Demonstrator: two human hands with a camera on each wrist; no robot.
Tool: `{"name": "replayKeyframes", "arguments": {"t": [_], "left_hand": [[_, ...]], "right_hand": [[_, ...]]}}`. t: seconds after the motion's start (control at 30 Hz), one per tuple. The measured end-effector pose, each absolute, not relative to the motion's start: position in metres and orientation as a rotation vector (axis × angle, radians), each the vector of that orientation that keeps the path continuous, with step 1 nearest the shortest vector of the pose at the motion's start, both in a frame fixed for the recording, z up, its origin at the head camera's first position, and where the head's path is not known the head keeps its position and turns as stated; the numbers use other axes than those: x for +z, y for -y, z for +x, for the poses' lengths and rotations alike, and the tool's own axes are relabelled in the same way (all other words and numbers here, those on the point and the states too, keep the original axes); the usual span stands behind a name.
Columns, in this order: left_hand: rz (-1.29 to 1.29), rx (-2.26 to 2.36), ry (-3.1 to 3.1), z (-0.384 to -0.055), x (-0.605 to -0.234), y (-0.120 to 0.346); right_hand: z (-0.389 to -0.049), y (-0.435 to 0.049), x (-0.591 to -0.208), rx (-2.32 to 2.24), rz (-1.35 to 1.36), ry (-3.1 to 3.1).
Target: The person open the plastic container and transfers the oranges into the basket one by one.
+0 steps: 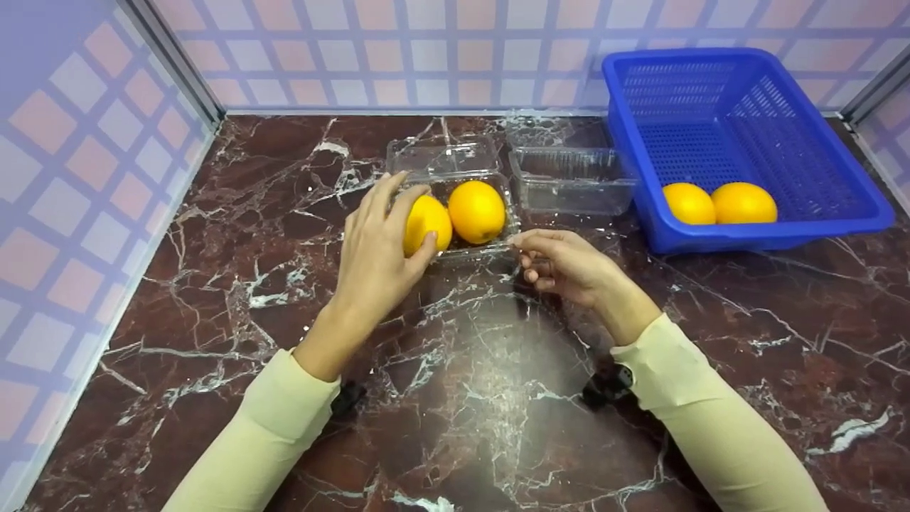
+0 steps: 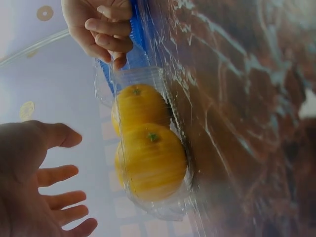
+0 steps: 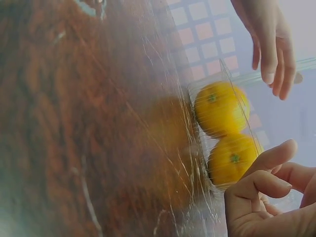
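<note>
Two oranges lie side by side in a clear plastic clamshell box [image 1: 466, 252], its lid folded back behind it. Over the left orange [image 1: 429, 226] is my left hand [image 1: 380, 238], its fingers spread; the left wrist view shows a gap between this hand [image 2: 42, 182] and the fruit. The right orange [image 1: 476, 211] is uncovered. At the box's front right corner my right hand [image 1: 569, 267] pinches the rim between thumb and forefinger, the other fingers curled. In the right wrist view this hand [image 3: 276, 197] partly covers the nearer orange [image 3: 234, 158].
A second clear plastic box [image 1: 576, 195] stands right of the first, beside a blue basket [image 1: 768, 231]. Inside the basket are two more oranges [image 1: 744, 203]. Tiled walls [image 1: 426, 57] border the dark marbled table [image 1: 462, 398] at the back and sides.
</note>
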State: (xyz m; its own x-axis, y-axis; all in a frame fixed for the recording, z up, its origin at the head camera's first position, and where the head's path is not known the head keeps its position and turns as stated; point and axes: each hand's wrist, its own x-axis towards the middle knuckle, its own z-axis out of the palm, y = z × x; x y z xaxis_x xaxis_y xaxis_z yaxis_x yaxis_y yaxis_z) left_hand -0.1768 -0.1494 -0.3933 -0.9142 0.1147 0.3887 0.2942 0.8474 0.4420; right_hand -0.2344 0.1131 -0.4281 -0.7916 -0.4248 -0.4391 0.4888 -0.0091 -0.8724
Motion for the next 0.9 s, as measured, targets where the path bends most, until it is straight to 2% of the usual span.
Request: {"name": "replayKeyframes", "arguments": {"t": [0.47,0.9], "left_hand": [[-0.547,-0.447,3.135,-0.144,-0.406,0.167],[-0.587,-0.395,3.099,-0.133,-0.417,0.169]], "right_hand": [[-0.229,-0.112,-0.418,-1.879,0.030,-1.834],[-0.215,-0.091,-0.389,-1.554,-0.605,-2.529]]}}
